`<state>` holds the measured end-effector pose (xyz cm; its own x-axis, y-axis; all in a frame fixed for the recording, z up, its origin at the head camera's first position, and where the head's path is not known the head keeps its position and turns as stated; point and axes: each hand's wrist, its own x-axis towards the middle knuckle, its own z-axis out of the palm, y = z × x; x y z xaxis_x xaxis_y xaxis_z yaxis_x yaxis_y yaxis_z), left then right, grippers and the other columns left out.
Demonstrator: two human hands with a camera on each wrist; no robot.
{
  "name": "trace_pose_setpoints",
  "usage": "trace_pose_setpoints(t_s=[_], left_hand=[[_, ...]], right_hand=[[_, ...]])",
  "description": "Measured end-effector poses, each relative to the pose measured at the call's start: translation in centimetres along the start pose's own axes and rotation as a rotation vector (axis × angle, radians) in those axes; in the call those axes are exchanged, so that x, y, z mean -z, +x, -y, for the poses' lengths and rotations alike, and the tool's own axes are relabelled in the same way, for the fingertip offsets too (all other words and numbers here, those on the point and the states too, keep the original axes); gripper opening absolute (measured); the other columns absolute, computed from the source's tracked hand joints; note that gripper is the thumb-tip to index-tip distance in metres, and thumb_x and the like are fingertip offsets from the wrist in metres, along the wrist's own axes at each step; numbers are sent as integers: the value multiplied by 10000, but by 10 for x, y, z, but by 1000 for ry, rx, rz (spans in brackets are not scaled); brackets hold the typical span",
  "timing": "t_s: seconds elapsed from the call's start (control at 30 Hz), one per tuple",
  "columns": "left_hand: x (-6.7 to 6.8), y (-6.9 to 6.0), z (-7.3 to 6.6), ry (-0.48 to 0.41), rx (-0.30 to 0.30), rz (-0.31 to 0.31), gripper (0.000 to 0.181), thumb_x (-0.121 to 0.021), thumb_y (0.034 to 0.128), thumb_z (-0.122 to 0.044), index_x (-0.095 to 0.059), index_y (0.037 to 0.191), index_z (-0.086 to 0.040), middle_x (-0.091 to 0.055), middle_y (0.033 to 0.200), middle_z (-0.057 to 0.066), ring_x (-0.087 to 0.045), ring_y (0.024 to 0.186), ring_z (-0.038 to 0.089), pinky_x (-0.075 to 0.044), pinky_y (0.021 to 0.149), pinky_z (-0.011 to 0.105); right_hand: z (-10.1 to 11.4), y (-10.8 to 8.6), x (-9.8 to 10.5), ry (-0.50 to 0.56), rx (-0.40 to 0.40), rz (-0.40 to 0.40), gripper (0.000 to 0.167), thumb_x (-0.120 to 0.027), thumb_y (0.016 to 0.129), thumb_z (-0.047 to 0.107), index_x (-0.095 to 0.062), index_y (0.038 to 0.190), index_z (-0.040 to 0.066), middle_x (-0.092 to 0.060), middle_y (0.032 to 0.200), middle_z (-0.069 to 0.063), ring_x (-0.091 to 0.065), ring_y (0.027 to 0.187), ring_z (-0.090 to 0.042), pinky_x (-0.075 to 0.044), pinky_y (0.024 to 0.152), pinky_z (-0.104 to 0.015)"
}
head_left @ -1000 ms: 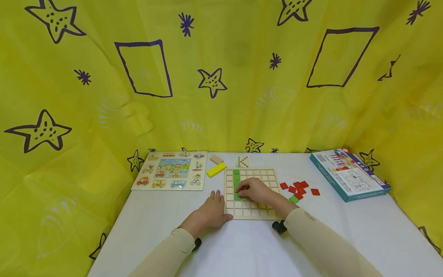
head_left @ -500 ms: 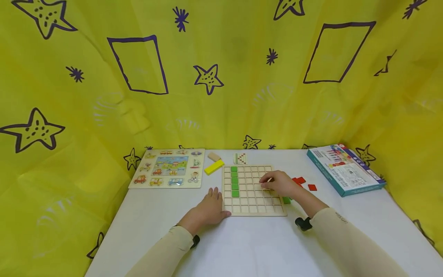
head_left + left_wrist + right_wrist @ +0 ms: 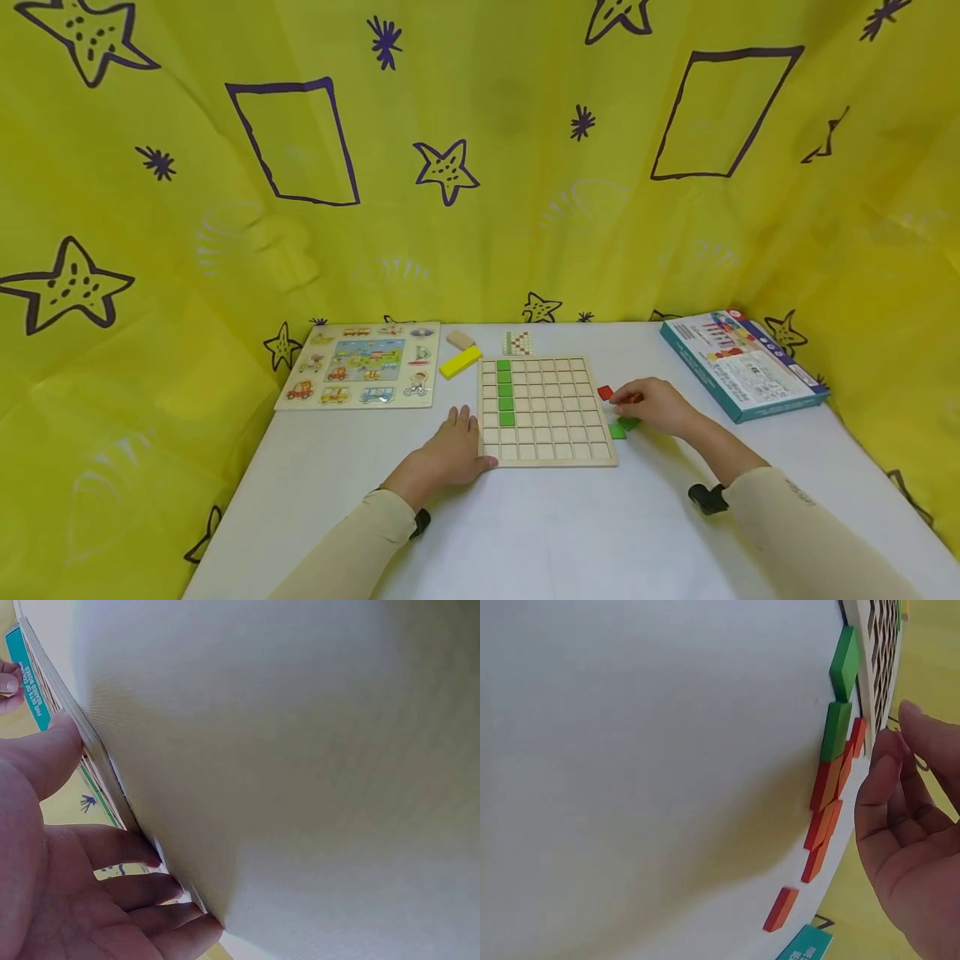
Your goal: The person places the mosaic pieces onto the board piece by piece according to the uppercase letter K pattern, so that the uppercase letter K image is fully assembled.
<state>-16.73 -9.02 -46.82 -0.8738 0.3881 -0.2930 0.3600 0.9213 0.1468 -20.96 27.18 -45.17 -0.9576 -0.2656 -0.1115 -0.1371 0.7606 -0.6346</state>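
One board (image 3: 549, 412), whose edge the unclenched left grip (image 3: 452, 446) touched, seemingly for steadiness; loose tiles (image 3: 828, 781), apparently sited for reach, by the right grip (image 3: 658, 406), whose hold I couldn't tell.

Room runs between the sleeves (image 3: 360, 537) to the board (image 3: 561, 415) (left hand (image 3: 448, 448) blocks its left).

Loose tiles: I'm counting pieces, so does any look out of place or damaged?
One red tile lies apart from the other red tiles, nearer the teal-edged box, in the right wrist view; that gap makes it look stray. No damage shows.
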Motion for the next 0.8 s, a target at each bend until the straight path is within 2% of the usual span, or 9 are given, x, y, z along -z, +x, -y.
trace_pose_setpoints(t_s=[0.13,0.27,0.5,0.67,0.8], left_hand=[[0,0,0,4,-10,-7,871,-567,976,-556,-353,1503,104,-238,1604,279,-198,1491,434,-270,1186,469],[0,-1,0,14,-22,-12,867,-556,982,-557,-359,1496,113,-247,1595,293,-206,1485,446,-271,1185,470],[-1,-2,1,2,-30,-27,867,-561,981,-554,-361,1493,116,-257,1589,298,-214,1480,454,-282,1179,476],[-1,-2,1,-18,-17,-25,867,-574,976,-548,-358,1497,111,-250,1595,290,-203,1485,448,-271,1184,475],[-1,-2,1,-15,-15,-28,865,-571,977,-550,-360,1497,108,-251,1596,287,-205,1485,446,-273,1183,475]], right_hand=[[-10,-5,5,10,13,16,145,-746,907,103,-760,1040,47,-701,1017,-73,-560,894,-231,-492,764,-349],[-17,-9,2,42,-7,55,195,-747,891,57,-758,1086,51,-708,1040,-54,-563,948,-239,-505,814,-363],[-18,-11,0,27,-49,93,252,-733,902,61,-738,1152,35,-687,1095,-74,-536,962,-259,-498,844,-396],[-19,-10,-1,-1,-33,88,198,-750,895,72,-741,1093,65,-681,1038,-34,-538,962,-255,-496,860,-412],[-20,-9,1,-21,-28,82,162,-791,868,106,-711,1008,87,-637,948,-23,-531,925,-253,-494,813,-380]])
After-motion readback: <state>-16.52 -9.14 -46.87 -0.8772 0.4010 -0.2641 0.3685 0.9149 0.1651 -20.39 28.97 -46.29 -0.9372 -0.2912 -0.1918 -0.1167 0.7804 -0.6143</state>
